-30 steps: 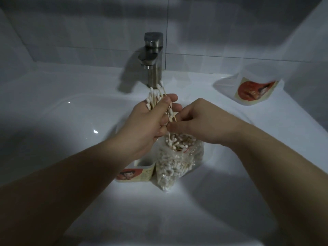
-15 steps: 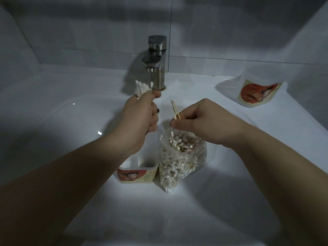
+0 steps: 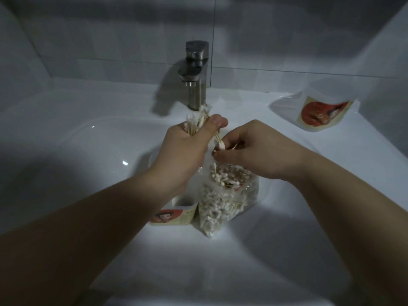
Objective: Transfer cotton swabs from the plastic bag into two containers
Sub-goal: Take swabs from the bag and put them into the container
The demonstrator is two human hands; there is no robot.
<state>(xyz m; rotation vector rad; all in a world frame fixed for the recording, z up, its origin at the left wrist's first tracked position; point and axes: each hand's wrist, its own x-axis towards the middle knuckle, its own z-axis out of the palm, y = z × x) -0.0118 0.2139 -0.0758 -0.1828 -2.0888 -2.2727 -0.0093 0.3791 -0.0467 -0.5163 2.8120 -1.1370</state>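
At frame centre the left hand (image 3: 187, 149) grips a bundle of cotton swabs (image 3: 196, 122). The right hand (image 3: 254, 151) pinches a few above the plastic bag (image 3: 223, 199), just beside 1 container (image 3: 174, 215) half hidden by the left wrist. The other container (image 3: 318, 115) lies upper right. A faucet (image 3: 196, 74) stands behind on the white sink (image 3: 88, 151), under a grey tiled wall (image 3: 110, 40).

A brushed steel faucet (image 3: 196, 78) stands just beyond the fingers (image 3: 217, 124), its spout pointing toward them. The white sink basin (image 3: 88, 151) curves away to their left and below them, with small glints on its glaze. The white counter (image 3: 364, 151) spreads to their right. Grey wall tiles (image 3: 110, 40) rise behind the faucet.
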